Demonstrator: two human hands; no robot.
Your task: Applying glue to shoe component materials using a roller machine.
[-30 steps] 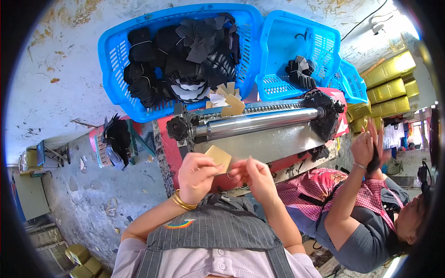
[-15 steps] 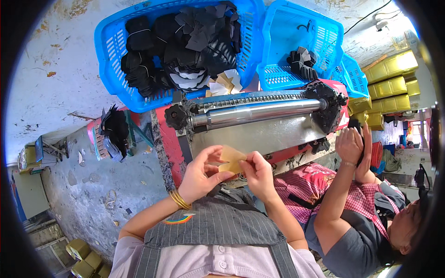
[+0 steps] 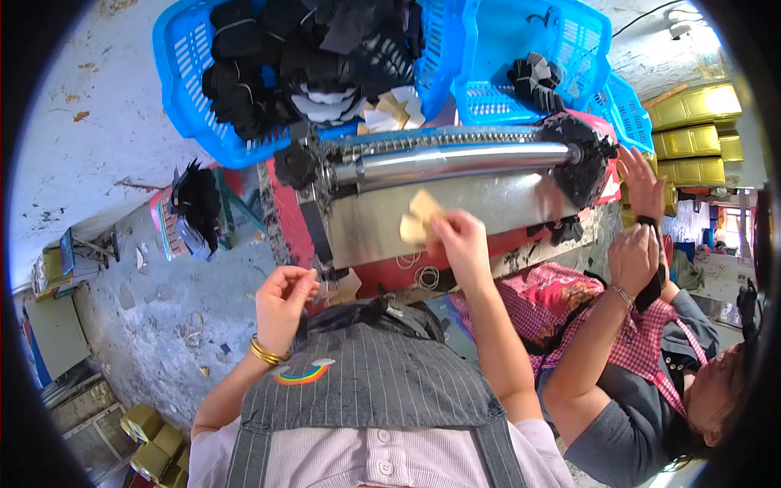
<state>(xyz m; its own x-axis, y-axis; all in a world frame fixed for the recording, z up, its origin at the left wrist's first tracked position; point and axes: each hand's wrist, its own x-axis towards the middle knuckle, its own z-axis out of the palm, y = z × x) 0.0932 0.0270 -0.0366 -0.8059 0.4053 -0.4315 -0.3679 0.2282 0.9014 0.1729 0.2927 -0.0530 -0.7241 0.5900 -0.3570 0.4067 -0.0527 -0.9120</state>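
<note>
My right hand (image 3: 462,244) pinches a small tan notched piece (image 3: 420,218), thin like card or leather, above the metal plate (image 3: 366,228) of a roller machine. Behind the piece runs the machine's shiny steel roller (image 3: 464,163). My left hand (image 3: 281,302) is closed, thumb against fingertips, off the machine's near left corner; whatever it may hold is too small to make out. Just right of those fingers, another tan piece (image 3: 350,286) lies at the machine's near edge.
A blue basket (image 3: 181,73) of black and tan pieces stands behind the roller, beside a second blue basket (image 3: 533,49). Loops of pale cord (image 3: 426,278) hang at the machine's front. A co-worker (image 3: 602,366) in a checked apron is close on my right, both hands raised.
My hands have parted. The right one has carried the tan piece forward over the plate, while the left has drawn back to the left and let go of it.
</note>
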